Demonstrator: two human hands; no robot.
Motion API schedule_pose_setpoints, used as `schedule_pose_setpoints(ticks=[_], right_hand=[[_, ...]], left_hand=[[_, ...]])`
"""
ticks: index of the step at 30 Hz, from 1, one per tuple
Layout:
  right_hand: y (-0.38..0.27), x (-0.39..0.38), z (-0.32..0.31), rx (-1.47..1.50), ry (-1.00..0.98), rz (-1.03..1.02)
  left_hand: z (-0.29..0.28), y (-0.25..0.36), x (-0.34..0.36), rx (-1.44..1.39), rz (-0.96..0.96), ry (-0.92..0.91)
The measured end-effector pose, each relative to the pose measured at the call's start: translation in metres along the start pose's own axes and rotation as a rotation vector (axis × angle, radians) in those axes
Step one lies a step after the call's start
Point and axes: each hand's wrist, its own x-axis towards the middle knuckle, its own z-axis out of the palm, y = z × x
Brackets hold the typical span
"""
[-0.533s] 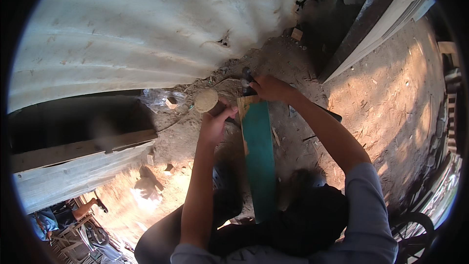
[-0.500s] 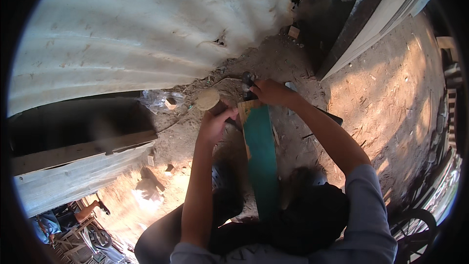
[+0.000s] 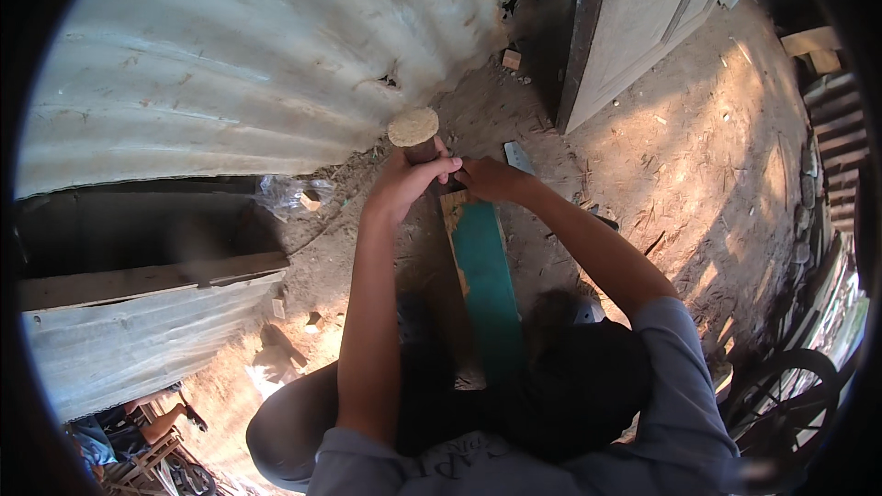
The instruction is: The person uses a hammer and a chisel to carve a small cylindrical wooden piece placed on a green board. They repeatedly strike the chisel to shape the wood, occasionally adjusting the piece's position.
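My left hand point(image 3: 390, 186) is closed around a brown wooden piece point(image 3: 418, 140) with a wide, round, pale end facing up. Its thumb reaches toward my right hand point(image 3: 491, 180), whose fingers are curled just beyond the far end of a board. What the right fingers grip is hidden; a little of something dark shows between the two hands. The board point(image 3: 485, 262) is green with bare, chipped wood at its far end and along its left edge. It runs from near my hands back between my knees.
A corrugated metal wall point(image 3: 230, 64) rises ahead and left. A panelled door point(image 3: 634, 32) stands at the far right. On the dirt ground lie a flat silvery piece point(image 3: 518, 157) and small wood blocks point(image 3: 511, 60). A spoked wheel point(image 3: 781, 413) is at lower right; another person's arm point(image 3: 165, 422) shows at lower left.
My hands have come closer together, and the left one has raised the wooden piece. The dark tool with a rounded end seen at my right hand earlier is now hidden. The view has shifted.
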Motion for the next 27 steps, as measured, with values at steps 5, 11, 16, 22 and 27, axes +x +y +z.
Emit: schedule_pose_setpoints(ticks=[5, 11, 16, 22, 27], right_hand=[[-0.007, -0.006, 0.000, 0.096, 0.006, 0.192], [0.001, -0.030, -0.003, -0.068, 0.042, 0.083], [0.011, -0.059, 0.030, 0.145, 0.431, 0.142], [0.040, -0.091, 0.031, 0.327, 0.697, 0.152], [0.062, -0.133, 0.019, 0.221, 0.819, 0.129]], left_hand=[[-0.003, 0.002, 0.011, -0.068, 0.133, -0.113], [0.017, 0.014, 0.022, -0.050, 0.151, -0.146], [0.037, 0.000, 0.018, -0.094, 0.133, -0.110], [0.049, 0.001, 0.016, 0.138, 0.207, -0.010], [0.068, 0.037, 0.004, 0.452, 0.174, -0.080]])
